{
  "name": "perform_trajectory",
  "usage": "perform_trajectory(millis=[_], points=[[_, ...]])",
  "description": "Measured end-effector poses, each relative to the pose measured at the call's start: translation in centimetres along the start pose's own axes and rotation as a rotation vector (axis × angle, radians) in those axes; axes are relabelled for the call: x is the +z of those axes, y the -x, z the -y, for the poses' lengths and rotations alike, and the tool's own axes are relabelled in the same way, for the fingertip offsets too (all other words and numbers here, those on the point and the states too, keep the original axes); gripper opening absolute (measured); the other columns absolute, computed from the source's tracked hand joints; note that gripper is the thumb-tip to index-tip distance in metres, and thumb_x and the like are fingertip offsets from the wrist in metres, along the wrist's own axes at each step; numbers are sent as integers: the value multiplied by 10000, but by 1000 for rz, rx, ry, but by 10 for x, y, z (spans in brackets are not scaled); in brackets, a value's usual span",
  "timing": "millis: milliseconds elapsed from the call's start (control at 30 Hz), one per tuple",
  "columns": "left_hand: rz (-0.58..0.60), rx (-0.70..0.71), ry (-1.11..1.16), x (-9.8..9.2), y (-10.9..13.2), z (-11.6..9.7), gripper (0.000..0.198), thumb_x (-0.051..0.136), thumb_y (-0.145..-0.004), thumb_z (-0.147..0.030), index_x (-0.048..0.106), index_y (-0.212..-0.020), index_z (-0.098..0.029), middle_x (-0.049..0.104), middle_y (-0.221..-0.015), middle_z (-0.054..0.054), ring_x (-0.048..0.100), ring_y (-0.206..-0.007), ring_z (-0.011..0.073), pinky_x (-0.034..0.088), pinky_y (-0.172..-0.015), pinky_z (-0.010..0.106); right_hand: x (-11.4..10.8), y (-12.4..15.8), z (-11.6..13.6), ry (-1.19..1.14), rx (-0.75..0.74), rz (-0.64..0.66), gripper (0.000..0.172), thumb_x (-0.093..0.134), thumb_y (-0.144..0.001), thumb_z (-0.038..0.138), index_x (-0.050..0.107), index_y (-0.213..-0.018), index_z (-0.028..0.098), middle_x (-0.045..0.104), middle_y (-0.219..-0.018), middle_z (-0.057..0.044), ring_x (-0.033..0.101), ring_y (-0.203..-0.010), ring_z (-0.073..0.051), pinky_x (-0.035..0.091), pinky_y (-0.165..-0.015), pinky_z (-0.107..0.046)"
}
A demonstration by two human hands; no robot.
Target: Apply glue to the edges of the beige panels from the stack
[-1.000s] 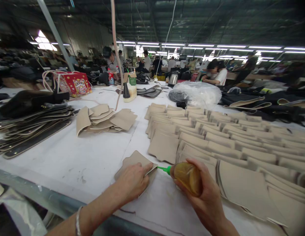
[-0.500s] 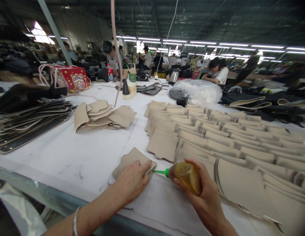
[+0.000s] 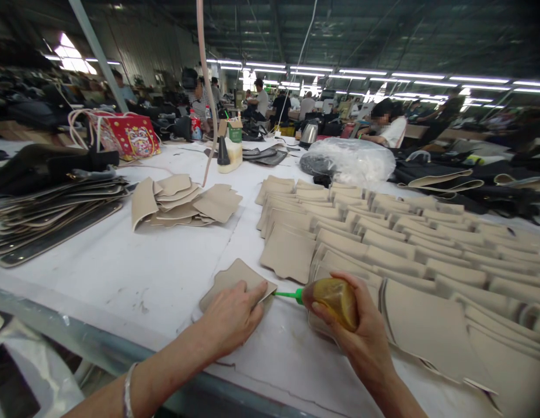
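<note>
My left hand (image 3: 235, 318) holds a beige leather piece (image 3: 231, 277) near the front edge of the table. The index finger stretches along its top towards the right corner, and the thumb sits by the near edge. Wrapped in my right hand (image 3: 361, 325) is a squeeze bottle (image 3: 333, 299) of yellow-brown liquid, lying nearly level. Its thin green nozzle points left, and the tip meets or almost meets the piece's right corner. Just right of it, overlapping beige leather pieces (image 3: 291, 252) lie in rows.
A loose pile of beige pieces (image 3: 187, 203) lies at mid-left, with stacked dark panels (image 3: 56, 215) beyond it. Further back are a red gift bag (image 3: 137, 136), a glue pot (image 3: 231, 155), a kettle (image 3: 309, 133) and a clear plastic bag (image 3: 352, 162). A pinkish hose (image 3: 202, 58) hangs down. Several people work behind.
The bottle and my right hand have shifted slightly up, and the nozzle tip has moved a little along the piece's edge towards its right corner. My left hand stays almost in place.
</note>
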State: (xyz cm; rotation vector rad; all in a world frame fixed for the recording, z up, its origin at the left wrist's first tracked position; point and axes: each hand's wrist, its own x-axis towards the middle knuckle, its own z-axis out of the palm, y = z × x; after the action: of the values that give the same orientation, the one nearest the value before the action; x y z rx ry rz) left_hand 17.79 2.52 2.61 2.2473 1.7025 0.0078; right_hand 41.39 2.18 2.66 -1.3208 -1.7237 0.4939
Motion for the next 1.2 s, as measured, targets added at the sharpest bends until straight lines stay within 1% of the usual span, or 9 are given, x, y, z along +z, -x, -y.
perform_trajectory(millis=[67,200,367,500,667,833,933,1100,1200], points=[[5,4,8,0,1,0,473,283,-929,-299,387,-1388,-342,596,-946,77,647,-818,274,496,-723,399,0,1,1,-4,4,23,433,680,-818,452,498,-1181,304,575,-1083,11,558,-930,-194,440,-793,-266],[1,-1,12,1,2,2,481,281,-925,-291,385,-1392,-335,587,-931,73,641,-809,265,492,-721,392,0,5,2,-102,60,159,428,667,-830,464,484,-1183,306,580,-1026,23,570,-856,-173,455,-748,-239],[17,-12,24,3,3,4,480,257,-939,-334,355,-1409,-348,570,-949,66,634,-805,255,484,-711,377,0,9,3,-95,113,106,457,684,-808,477,492,-1178,289,585,-1016,12,572,-854,-185,460,-731,-243],[32,-27,30,3,5,4,480,268,-942,-349,348,-1416,-345,560,-974,63,629,-830,240,471,-728,354,0,14,3,-174,139,214,468,681,-808,474,486,-1186,278,591,-987,9,582,-811,-189,466,-713,-257],[16,-27,70,2,7,4,464,267,-952,-380,372,-1402,-335,557,-987,58,625,-846,230,463,-736,342,3,19,8,-173,183,116,472,691,-788,469,501,-1169,264,581,-998,-7,572,-835,-209,458,-731,-280],[27,-47,104,2,8,4,466,286,-952,-385,372,-1406,-318,549,-1000,60,619,-876,218,456,-768,327,7,27,19,-307,254,176,469,689,-784,464,492,-1162,268,562,-995,1,552,-841,-203,435,-758,-277],[10,-46,112,3,9,4,459,283,-956,-384,383,-1398,-312,549,-993,60,619,-879,225,455,-772,336,8,31,20,-259,246,134,449,682,-795,450,487,-1164,280,556,-1006,12,545,-850,-189,422,-766,-262],[-6,-42,121,5,9,4,443,294,-956,-382,405,-1378,-306,551,-999,57,622,-870,226,458,-767,343,8,34,22,-283,190,152,461,703,-774,445,506,-1163,296,568,-1080,12,550,-956,-209,420,-829,-267],[-14,-42,116,6,10,5,436,287,-958,-380,418,-1366,-305,556,-999,57,623,-863,234,461,-762,358,8,33,24,-232,172,112,450,706,-776,430,523,-1158,279,583,-1066,-5,565,-937,-220,436,-820,-281]])
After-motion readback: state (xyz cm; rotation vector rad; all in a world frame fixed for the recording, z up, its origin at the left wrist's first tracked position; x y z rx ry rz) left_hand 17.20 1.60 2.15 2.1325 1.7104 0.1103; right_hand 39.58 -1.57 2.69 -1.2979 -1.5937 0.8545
